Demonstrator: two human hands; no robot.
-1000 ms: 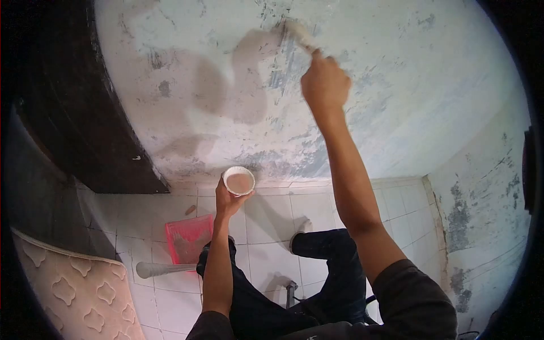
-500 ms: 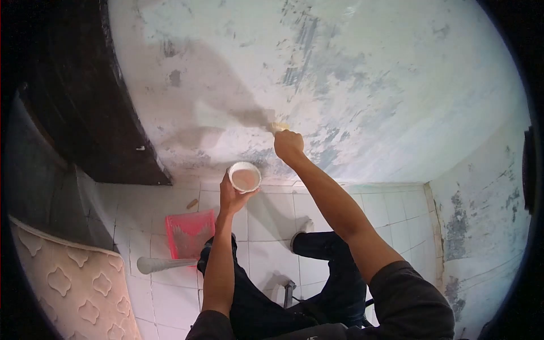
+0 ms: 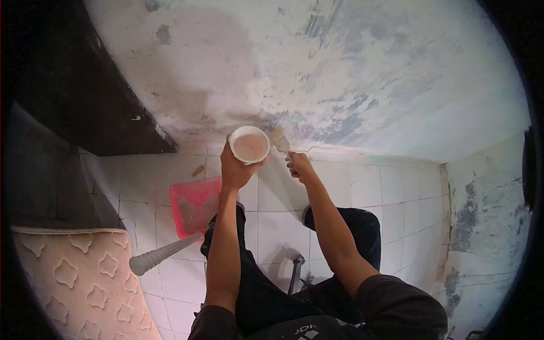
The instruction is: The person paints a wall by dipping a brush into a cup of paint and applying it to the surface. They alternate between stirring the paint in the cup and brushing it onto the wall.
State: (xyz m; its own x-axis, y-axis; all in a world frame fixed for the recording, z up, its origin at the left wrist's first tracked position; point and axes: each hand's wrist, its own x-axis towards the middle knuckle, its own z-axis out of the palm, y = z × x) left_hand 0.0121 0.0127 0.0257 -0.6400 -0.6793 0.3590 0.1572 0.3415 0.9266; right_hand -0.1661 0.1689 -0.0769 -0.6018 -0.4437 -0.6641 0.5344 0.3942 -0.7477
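Observation:
Held up near the foot of the wall is a white cup point(image 3: 250, 145) with pale pinkish liquid inside. My left hand point(image 3: 233, 170) wraps round its side and underside. Just to the right, my right hand point(image 3: 301, 168) grips the handle of a paintbrush point(image 3: 280, 140), its fingers closed. The pale yellow bristles point up and left, close beside the cup's rim. Behind both hands rises a wall point(image 3: 226, 62) with patchy white and grey paint.
A pink dustpan point(image 3: 174, 207) with a grey handle lies on the white tiled floor point(image 3: 280, 226) at left. A small brown piece point(image 3: 198, 170) lies behind it. A patterned beige mat point(image 3: 85, 283) fills the lower left, below a dark door point(image 3: 73, 79). Another patchy wall point(image 3: 481, 226) stands right.
My right hand has come down from the wall toward the cup, and the brush now shows more fully. The camera view has shifted, with the cup now higher in it.

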